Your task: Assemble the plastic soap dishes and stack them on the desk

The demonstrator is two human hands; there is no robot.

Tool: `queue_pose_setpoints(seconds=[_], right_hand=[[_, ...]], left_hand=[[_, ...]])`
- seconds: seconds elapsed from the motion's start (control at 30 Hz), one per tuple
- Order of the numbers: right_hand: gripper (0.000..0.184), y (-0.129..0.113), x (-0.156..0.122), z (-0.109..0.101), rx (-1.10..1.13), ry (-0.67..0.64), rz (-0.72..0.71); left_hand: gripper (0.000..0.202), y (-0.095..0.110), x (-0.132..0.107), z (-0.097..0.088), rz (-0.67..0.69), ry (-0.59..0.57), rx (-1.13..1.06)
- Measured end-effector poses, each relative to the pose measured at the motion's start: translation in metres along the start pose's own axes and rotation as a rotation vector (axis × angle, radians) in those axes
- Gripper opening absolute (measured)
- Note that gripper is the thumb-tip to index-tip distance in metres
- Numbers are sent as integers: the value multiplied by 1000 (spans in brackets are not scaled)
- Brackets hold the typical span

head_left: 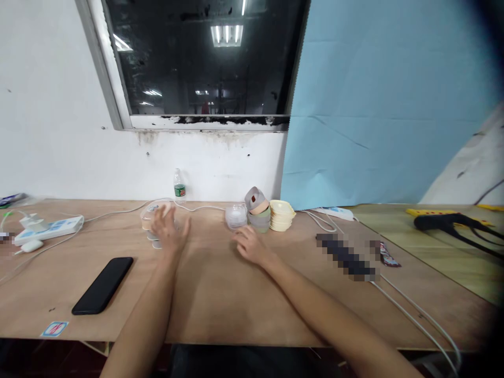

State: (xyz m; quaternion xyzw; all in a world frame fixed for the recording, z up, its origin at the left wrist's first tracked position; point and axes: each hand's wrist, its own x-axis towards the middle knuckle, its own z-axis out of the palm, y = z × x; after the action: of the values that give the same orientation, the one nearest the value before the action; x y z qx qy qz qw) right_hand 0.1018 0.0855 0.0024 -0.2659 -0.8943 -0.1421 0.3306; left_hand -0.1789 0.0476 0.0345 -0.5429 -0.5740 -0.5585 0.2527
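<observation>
My left hand (169, 233) is raised over the table with its fingers spread and thumb apart. Just behind it is a short stack of round pieces with a pale, clear-looking top (147, 212), partly hidden by the fingers. Small grey flat pieces (156, 243) show beside the wrist. My right hand (250, 245) lies low at the tabletop, fingers loosely bent and holding nothing visible. Past its fingertips stands a stack of clear plastic cups (235, 216). Beside them, a grey bowl (255, 199) tilts on top of grey-green bowls (259, 220), next to stacked pale yellow cups (281, 216).
A black phone (103, 286) lies at the left front. A small bottle (179, 186) stands by the wall. Power strips (51, 231) and white cables cross both sides. Farther right are a blurred dark object (346, 257), a wrapper (389, 256) and a black-handled tool (452, 223).
</observation>
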Motion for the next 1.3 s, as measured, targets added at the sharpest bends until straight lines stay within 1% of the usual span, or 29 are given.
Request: queue_pose_setpoints(seconds=[0.03, 0.07, 0.1, 0.13, 0.2, 0.23, 0.3, 0.37, 0.43, 0.47, 0.53, 0.63, 0.67, 0.73, 0.83, 0.87, 0.93, 1.03, 1.13, 1.2, 1.23, 1.3], right_hand=[[23, -9, -5, 5, 30, -20, -1], [21, -16, -8, 9, 56, -36, -26], [21, -22, -9, 11, 74, -38, -28], [21, -26, -9, 11, 89, -36, -28], [20, -29, -6, 10, 111, -18, -12], [20, -28, -5, 10, 116, -11, -1], [19, -25, -4, 8, 115, 0, 25], [20, -20, -5, 7, 114, 23, 65], [22, -15, -7, 6, 134, 65, 122], [23, -13, -8, 4, 150, 89, 155], [30, -9, -10, 2, 185, 143, 236], [45, -2, -14, -3, 226, 197, 338], [51, 0, -15, -5, 230, 186, 344], [58, 4, -17, -7, 234, 110, 308], [62, 7, -20, -7, 289, -51, 219], [62, 7, -20, -6, 316, -83, 209], [62, 6, -20, -4, 365, -107, 235], [55, 7, -19, 1, 454, -104, 365], [48, 11, -20, 4, 530, -85, 555], [46, 16, -21, 4, 497, -58, 660], [46, 18, -22, 4, 453, -54, 691], [48, 21, -24, 3, 352, -62, 713]], left_hand=[[66, -7, 6, -4, -69, 43, 71], [76, -14, 10, -8, -146, 40, 128], [85, -21, 12, -11, -221, 16, 167], [89, -27, 14, -12, -293, -19, 191], [84, -38, 13, -11, -396, -100, 195], [79, -42, 12, -10, -417, -120, 186], [69, -47, 11, -7, -405, -98, 166], [65, -44, 9, -4, -324, -34, 126], [63, -32, 6, -2, -209, -15, 21], [63, -24, 3, 0, -149, -36, -57], [64, -4, -7, 5, -57, -121, -238], [58, 26, -28, 18, 77, -355, -507], [57, 33, -35, 22, 111, -448, -573], [57, 43, -47, 30, 164, -588, -672], [62, 42, -57, 36, 169, -714, -697], [65, 39, -58, 36, 152, -743, -679], [72, 31, -58, 36, 95, -799, -639], [84, 22, -56, 34, -20, -891, -623], [98, 17, -56, 34, -92, -993, -664], [105, 16, -55, 34, -135, -1062, -704], [105, 16, -55, 34, -152, -1091, -711], [97, 17, -53, 32, -162, -1134, -683]])
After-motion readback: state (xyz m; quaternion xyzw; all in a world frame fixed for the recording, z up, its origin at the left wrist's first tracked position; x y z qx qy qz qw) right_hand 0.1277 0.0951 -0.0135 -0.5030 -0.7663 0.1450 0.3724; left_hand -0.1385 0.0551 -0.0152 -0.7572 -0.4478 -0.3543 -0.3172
